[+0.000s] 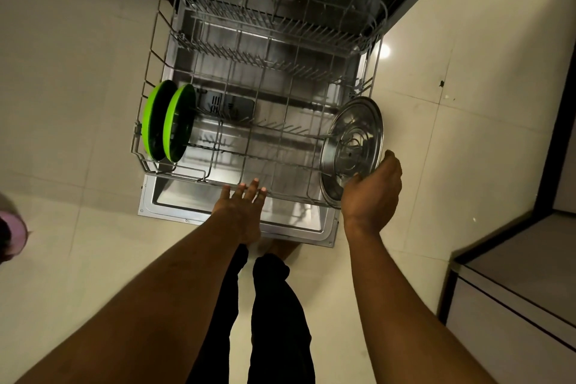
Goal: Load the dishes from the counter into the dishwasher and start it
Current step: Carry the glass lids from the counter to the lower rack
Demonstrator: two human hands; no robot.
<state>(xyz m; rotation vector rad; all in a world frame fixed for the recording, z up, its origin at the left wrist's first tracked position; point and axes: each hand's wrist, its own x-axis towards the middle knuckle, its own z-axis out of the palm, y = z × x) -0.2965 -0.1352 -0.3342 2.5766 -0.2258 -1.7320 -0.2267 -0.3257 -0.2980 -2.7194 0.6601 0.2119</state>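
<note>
The dishwasher's lower wire rack [218, 146] is pulled out over the open door [174, 206]. Two green plates [170, 121] stand upright on edge at the rack's left end. A round steel lid [352, 137] stands on edge at the rack's right end. My right hand [371, 187] curls round the lid's lower right rim. My left hand [241, 209] reaches forward with straight fingers, and its fingertips touch the rack's front rail.
The upper rack [268, 19] sits pushed out above the far half, with nothing in it. Pale floor tiles lie on both sides of the door. A cabinet [514, 290] stands at the right. My legs [274, 315] are just in front of the door.
</note>
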